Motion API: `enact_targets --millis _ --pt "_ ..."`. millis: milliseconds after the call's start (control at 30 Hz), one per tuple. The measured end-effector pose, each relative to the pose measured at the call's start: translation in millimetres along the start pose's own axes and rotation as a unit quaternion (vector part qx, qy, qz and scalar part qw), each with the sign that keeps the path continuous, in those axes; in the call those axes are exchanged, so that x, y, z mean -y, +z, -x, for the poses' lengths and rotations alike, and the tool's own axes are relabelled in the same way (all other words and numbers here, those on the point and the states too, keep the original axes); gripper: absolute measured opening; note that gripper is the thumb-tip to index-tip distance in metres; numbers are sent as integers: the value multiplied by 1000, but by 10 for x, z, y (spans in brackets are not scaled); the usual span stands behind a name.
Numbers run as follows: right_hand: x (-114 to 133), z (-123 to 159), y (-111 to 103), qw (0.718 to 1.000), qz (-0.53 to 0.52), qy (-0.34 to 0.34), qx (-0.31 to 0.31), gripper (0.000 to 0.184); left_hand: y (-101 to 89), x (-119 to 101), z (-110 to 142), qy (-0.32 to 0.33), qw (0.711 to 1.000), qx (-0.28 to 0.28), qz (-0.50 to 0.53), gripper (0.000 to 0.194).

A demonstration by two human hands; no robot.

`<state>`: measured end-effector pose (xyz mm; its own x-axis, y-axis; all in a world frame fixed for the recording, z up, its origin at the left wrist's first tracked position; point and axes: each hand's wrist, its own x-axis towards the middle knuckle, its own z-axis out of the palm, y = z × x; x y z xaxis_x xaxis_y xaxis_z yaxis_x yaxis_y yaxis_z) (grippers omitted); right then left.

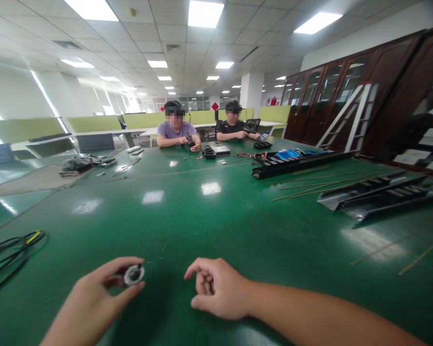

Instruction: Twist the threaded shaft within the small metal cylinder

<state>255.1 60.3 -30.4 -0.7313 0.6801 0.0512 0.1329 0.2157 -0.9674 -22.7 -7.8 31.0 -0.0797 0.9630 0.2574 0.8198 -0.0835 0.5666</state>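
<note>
My left hand (97, 295) pinches a small round black-and-silver part (134, 275) between thumb and forefinger, low over the green table (216, 226). A little to its right, my right hand (216, 288) rests near the table's front edge with its fingers curled into a loose fist. I cannot make out anything inside that fist. The two hands are apart, about a hand's width between them.
Black cables (10, 250) lie at the left edge. Long black channel pieces (375, 194) and thin rods (321, 185) lie at the right. Two seated people (176, 129) work at the far end amid small parts (212, 151). Wooden cabinets (346, 96) stand far right.
</note>
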Motion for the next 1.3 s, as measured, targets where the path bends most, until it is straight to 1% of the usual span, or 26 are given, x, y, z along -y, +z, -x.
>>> enact_targets --millis 33,67,133,200,267,333,433,467,500,533,600,667,700,800,900,1033,1133,1200,1300 --pt "-3 3 -2 1000 15 -3 -11 45 133 -132 -73 18 999 43 22 32" --pt "-4 6 -5 999 30 -5 -22 45 263 -260 -130 43 996 68 34 28" --pt "-4 10 -9 998 52 -2 -41 42 485 -451 -181 105 989 98 43 24" --pt "-3 9 -11 996 68 -2 -51 38 629 -508 -154 156 979 115 59 28" --pt "-1 6 -12 995 82 -7 -54 37 700 -442 -85 184 972 125 70 33" --pt "3 3 -14 994 93 -13 -60 37 724 -323 -14 201 970 120 67 38" --pt "8 1 -18 994 89 -6 -65 38 725 -193 40 206 975 70 40 46" --pt "8 0 -20 994 89 -5 -66 38 724 -179 43 202 977 56 32 46" --pt "7 0 -21 994 89 -6 -66 37 722 -181 41 195 979 54 26 42" --pt "4 0 -21 994 91 -6 -68 36 719 -194 37 190 979 65 25 35" --pt "-3 0 -18 993 95 -7 -70 35 714 -242 27 188 976 107 30 22" --pt "-7 1 -13 992 105 -12 -70 34 707 -290 21 189 971 141 37 17" --pt "-6 1 -9 991 114 -16 -70 32 704 -307 21 188 970 146 41 17" --pt "13 5 -3 989 132 -21 -66 26 699 -323 23 185 972 137 46 19" --pt "37 9 -5 989 132 -11 -63 24 704 -306 23 177 975 127 48 21" --pt "42 9 -5 990 119 -16 -68 24 715 -289 7 169 974 140 49 21" --pt "23 4 3 990 112 -30 -75 20 721 -290 2 169 972 153 54 22" --pt "9 -2 5 990 111 -36 -79 18 725 -290 6 165 973 152 56 23" --pt "-3 -7 -2 991 106 -32 -82 21 733 -291 16 154 977 138 55 24"
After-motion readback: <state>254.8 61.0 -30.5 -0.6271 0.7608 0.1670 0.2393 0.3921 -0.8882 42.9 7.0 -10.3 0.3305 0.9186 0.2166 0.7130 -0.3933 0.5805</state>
